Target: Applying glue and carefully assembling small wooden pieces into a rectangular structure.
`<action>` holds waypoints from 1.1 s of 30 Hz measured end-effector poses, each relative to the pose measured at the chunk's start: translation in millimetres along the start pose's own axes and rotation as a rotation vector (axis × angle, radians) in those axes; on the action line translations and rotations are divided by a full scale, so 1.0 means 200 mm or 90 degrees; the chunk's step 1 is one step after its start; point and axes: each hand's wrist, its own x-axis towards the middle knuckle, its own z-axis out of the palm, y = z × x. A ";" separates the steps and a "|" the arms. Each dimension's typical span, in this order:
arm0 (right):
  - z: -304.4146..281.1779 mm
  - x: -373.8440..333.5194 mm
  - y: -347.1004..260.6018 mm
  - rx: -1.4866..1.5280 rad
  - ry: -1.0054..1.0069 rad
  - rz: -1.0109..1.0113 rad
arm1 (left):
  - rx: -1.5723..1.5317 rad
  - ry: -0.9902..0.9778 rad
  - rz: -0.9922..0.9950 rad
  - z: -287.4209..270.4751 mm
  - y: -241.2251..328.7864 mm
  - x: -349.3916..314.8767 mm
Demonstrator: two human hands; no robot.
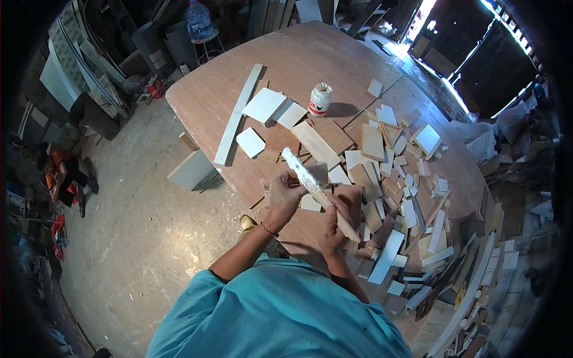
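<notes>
My right hand is wrapped round a long wooden stick. White, paste-like stuff coats its far end, which slants up to the left. My left hand is closed beside the coated part, its thumb and fingers bent close to the stick. Just beyond those fingers shows a small greyish flat piece, partly behind the stick; its contact with the left hand is hidden. Past both hands, an open white jar with a red and white label stands upright on the table among cut wood pieces.
The brown wooden table carries a long white strip, pale blocks and, at right, a heap of offcuts. A panel leans by its left edge. Another person sits far left; a water bottle stands on a stool behind.
</notes>
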 end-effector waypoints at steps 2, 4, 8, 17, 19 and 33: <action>-0.02 0.04 -0.07 0.017 0.040 0.041 | 0.130 0.055 0.040 0.00 -0.01 0.01; -0.06 0.05 0.01 -0.010 0.065 0.050 | 0.110 0.060 0.053 0.00 -0.02 0.00; -0.15 0.11 0.03 -0.199 -0.023 -0.102 | 0.181 0.086 0.102 0.00 0.01 -0.01; -0.15 0.09 0.00 -0.268 -0.044 -0.170 | 0.262 0.097 0.101 0.01 0.05 -0.02; -0.12 0.08 0.00 -0.290 -0.055 -0.213 | 0.308 0.096 0.095 0.00 0.04 -0.02; -0.16 0.12 0.05 -0.213 -0.007 -0.145 | 0.190 0.088 0.121 0.00 -0.01 -0.03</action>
